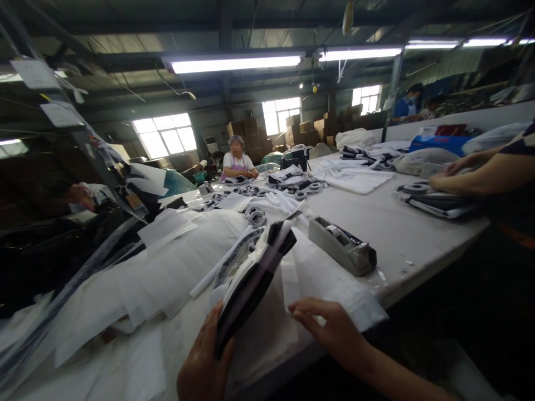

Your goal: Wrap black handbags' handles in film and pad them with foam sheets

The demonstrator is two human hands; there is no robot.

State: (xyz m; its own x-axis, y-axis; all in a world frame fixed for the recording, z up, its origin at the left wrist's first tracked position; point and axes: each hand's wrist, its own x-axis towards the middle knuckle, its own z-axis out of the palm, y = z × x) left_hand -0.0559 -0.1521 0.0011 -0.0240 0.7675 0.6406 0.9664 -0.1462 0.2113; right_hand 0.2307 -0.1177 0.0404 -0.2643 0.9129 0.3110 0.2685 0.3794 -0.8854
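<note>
while daylight comes through the far windows [166, 135] and strip lights [236, 63] glow under the dark roof, a long grey table [388, 223] runs from the near edge toward one o'clock, strewn with white sheets [167, 267], tape rolls and folded goods. stacked cartons [251, 133] stand at the back wall. a person in a white top [237, 162] sits at the far end near twelve o'clock, and a co-worker's arm [472, 175] rests on the table at three o'clock. a grey tape dispenser [343, 245] sits on the table at about two o'clock from the hands. nearest, a flat black-and-white packet [253, 278] stands on edge, its long axis running from seven o'clock up to one o'clock, the upper end pointing away toward the dispenser. the left hand [204, 362] is closed round the packet's lower end, so most of the packet rises above the grip. the right hand [330, 328] lies loosely spread, palm down, fingertips on a white sheet, holding nothing, just at four o'clock of the packet.
</note>
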